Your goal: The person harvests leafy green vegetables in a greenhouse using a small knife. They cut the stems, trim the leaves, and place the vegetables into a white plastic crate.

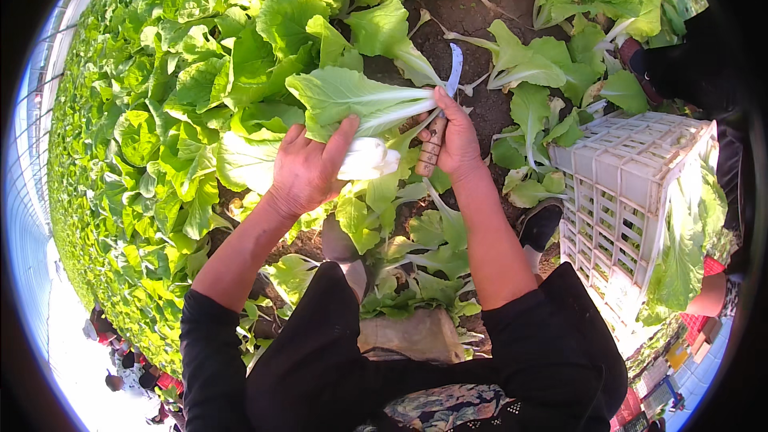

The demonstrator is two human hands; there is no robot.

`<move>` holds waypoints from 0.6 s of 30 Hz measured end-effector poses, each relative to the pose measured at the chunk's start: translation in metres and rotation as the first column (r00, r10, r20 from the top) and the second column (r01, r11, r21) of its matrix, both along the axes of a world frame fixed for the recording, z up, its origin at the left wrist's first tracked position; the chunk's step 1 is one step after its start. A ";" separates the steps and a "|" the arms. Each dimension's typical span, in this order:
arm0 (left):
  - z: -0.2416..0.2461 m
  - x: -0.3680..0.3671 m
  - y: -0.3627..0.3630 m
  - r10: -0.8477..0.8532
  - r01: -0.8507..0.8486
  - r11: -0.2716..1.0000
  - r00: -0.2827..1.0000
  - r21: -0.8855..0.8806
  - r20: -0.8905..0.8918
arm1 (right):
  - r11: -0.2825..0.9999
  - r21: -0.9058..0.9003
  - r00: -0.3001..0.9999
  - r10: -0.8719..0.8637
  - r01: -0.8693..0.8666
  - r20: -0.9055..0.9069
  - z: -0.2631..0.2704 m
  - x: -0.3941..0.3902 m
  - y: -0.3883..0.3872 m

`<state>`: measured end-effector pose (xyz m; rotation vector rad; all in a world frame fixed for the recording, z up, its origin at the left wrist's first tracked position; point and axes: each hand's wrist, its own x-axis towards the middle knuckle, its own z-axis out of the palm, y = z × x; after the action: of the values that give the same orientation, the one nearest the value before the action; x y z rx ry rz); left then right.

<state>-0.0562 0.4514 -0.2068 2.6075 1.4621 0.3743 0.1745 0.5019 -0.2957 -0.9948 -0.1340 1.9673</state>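
Observation:
My left hand (312, 162) grips a head of leafy green cabbage (369, 159), its pale cut base pointing right. Its fingers and thumb also touch a broad leaf (354, 96) that lies across above the head. My right hand (459, 138) holds a knife by its wooden handle (432, 147), which bears writing. The curved steel blade (456, 66) points up and away from me. Between the thumb and fingers of this same hand is the white stalk end of the leaf. Whether the leaf is still joined to the head cannot be seen.
Dense rows of leafy greens (150, 108) grow to the left and ahead. Loose leaves (534, 66) litter the soil (444, 18) and the ground between my feet. A white plastic crate (612, 192) with greens stands right, beside another person's dark-clothed leg (678, 72). More people are far lower left.

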 end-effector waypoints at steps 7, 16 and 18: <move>0.047 0.008 -0.052 0.107 -0.107 0.994 0.993 0.002 0.044 | 0.933 -0.088 0.902 -0.359 0.348 -0.239 0.042 0.005 -0.031; 0.144 0.000 -0.096 0.279 -0.245 0.937 0.954 -0.249 0.108 | 0.952 0.300 0.980 0.007 0.054 -0.199 0.127 -0.015 -0.090; 0.166 -0.004 -0.106 0.315 -0.236 0.916 0.924 -0.324 0.217 | 0.928 0.360 0.980 -0.021 0.093 -0.200 0.147 -0.023 -0.098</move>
<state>-0.0606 0.3451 -0.0411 2.0359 1.6503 0.4742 0.1512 0.4038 -0.1492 -0.5543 -0.3475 1.8825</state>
